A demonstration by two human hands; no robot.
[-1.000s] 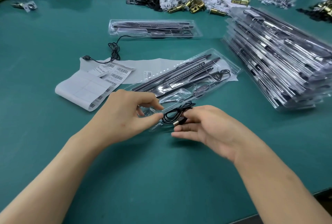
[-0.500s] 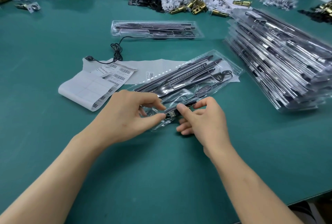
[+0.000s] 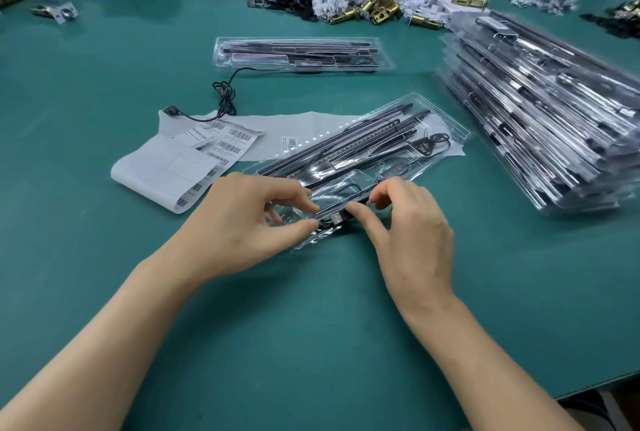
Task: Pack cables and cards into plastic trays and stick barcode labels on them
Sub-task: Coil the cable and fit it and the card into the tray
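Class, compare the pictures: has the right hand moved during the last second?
Yes. The right hand moved away from the person, onto the near end of the clear tray, bringing the USB plug.

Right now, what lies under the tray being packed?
A white paper sheet shows beneath the clear plastic tray, far half. Its near end rests on the green mat. Black strips, the left hand and the right hand cover the rest.

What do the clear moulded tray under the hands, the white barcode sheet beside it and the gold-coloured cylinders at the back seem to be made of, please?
Clear moulded tray: thin glossy plastic; see-through, with glare.
White barcode sheet: matte paper, probably label backing; it curls at one end.
Gold-coloured cylinders: likely polished brass or brass-plated metal, judging by shiny yellow sheen.
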